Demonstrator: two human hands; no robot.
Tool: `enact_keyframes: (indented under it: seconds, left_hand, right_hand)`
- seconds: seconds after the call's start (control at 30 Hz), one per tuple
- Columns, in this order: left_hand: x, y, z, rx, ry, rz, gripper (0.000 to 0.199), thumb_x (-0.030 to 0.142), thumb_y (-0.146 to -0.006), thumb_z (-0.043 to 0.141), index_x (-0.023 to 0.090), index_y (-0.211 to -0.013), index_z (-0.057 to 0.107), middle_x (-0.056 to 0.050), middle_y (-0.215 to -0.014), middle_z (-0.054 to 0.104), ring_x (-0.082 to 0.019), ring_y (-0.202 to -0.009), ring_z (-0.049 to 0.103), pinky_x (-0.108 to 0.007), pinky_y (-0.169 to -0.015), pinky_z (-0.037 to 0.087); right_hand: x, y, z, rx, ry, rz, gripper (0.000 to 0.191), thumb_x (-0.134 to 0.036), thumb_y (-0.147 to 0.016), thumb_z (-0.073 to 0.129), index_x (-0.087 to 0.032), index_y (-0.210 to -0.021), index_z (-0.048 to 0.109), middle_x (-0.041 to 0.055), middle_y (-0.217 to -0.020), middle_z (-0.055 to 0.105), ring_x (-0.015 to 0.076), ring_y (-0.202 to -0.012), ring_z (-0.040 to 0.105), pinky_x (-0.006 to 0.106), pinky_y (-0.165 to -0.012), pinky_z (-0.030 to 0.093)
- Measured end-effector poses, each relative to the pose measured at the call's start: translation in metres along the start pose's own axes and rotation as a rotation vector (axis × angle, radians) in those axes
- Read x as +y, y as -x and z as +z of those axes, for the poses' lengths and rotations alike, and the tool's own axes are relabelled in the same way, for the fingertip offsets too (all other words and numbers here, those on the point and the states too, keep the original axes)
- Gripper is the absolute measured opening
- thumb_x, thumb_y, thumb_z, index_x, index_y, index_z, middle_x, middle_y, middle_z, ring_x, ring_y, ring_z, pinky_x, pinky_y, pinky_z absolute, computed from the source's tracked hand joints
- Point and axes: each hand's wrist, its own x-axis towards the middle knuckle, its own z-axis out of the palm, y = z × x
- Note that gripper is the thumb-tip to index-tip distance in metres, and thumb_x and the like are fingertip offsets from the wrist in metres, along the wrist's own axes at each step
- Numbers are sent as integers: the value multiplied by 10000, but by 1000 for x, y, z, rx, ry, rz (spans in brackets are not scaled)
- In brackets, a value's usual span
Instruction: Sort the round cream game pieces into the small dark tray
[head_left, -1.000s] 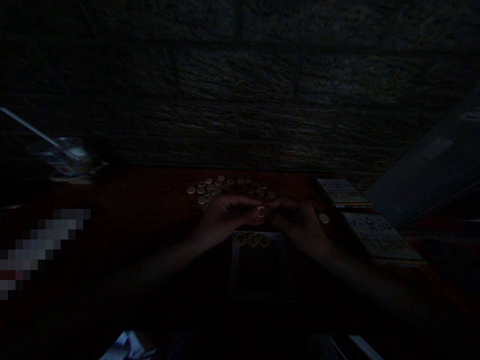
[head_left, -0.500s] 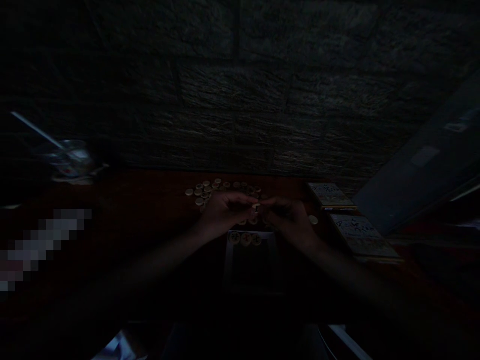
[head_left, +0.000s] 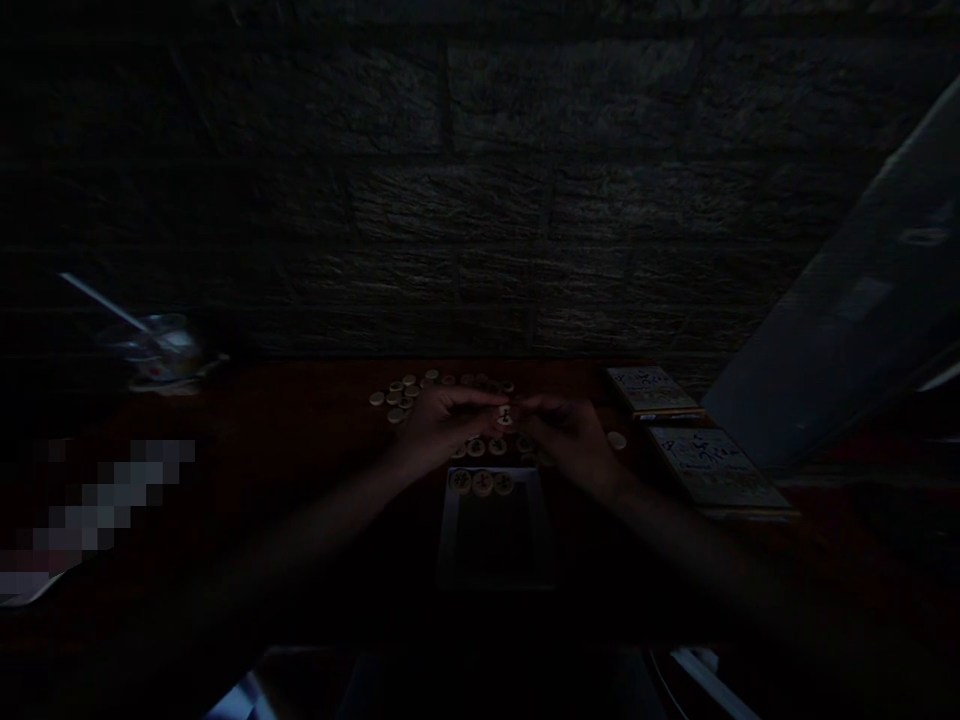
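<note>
In dim light, my left hand and my right hand meet over the table. Between their fingertips they pinch one round Chinese chess piece, its marked face tilted toward me. Just below lies an open shallow box with pale walls. A row of three chess pieces sits along its far end. Behind and under my hands are several loose chess pieces, partly covered by my fingers. One more pale disc lies alone beside my right hand.
Two printed flat boxes or lids, a far one and a nearer one, lie at the right. A clear cup with a straw stands at the left. A stone-block wall rises behind the table; a grey panel leans at right.
The held chess piece has turned, so its marked face shows more plainly. Both hands keep their pinch above the box. My view has shifted slightly.
</note>
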Motion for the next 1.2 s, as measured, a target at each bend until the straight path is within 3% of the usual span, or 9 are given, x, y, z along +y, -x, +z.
enact_keyframes:
  seconds: [0.1,0.37,0.73,1.2]
  left_hand:
    - [-6,4,-1,6,28,-13,278,259,-710,872,206,-976,816,-63,-925,825,-211,-773,790,-364,-793,657]
    - [-14,11,-5,-2,78,-24,313,292,-741,866,185,-1031,811,-68,-940,827,-216,-791,794,-344,-794,651]
    - [-16,11,-4,17,156,-23,218,311,-797,819,177,-969,819,-75,-898,826,-202,-749,790,-318,-746,653]
    - [-17,12,-4,22,122,-12,217,314,-802,816,188,-979,815,-72,-895,827,-201,-752,794,-307,-738,654]
  right_hand:
    - [-1,1,1,7,13,18,166,-349,-859,712,-212,-869,805,36,-845,798,179,-766,727,305,-743,562]
    - [-3,5,4,-5,-25,100,142,-321,-824,735,-205,-866,805,24,-806,786,146,-670,686,235,-583,502]
    - [-3,4,0,-28,2,27,129,-244,-800,727,-222,-886,821,26,-847,812,160,-715,726,268,-679,547]
    - [-7,5,2,-8,36,44,144,-333,-850,733,-213,-845,814,25,-797,794,153,-690,705,263,-662,543]
